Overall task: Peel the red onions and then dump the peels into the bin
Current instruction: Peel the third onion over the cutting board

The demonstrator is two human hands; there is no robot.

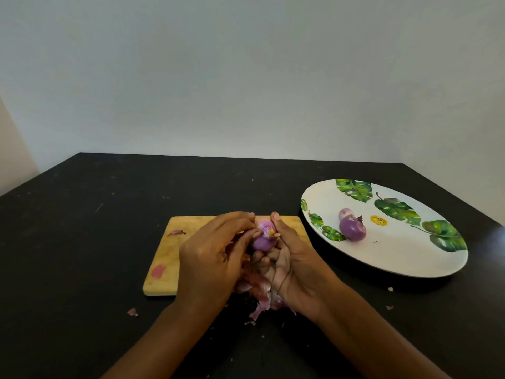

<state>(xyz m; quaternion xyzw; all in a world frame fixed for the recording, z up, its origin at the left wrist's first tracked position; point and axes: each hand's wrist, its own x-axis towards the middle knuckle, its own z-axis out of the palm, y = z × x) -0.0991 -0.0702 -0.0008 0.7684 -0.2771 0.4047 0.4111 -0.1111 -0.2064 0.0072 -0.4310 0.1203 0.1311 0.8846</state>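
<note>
1. Grip the red onion as shown in the right hand: fingers curled beneath it, thumb upright against its right side, bulb lifted just above the cutting board
2. Pinch as shown with the left hand, fingertips closed on the pale end at the top of the bulb, where a thin flake seems to cling; too small to tell whether skin or root
3. Judge the bulb nearly bare: glossy purple across the whole visible face, so probably only that end left to clean
4. Draw the flake down along the curve rather than straight outward, to lift dry skin without tearing the flesh; roll the bulb in the right palm to check the hidden side
5. Drop loose skin onto the pile of peels lying under both hands, across the board's near edge and onto the black table
6. Set the finished bulb on the leaf-patterned plate, right of the board, beside the larger peeled onion and the smaller peeled onion just behind it
7. Collect the stray scraps too: two on the board's left part, one on the table near the left forearm, more near the plate's front rim
8. Expect to carry the peels out of view, since no bin shows here; sweeping them onto the board first looks the tidiest way
</note>
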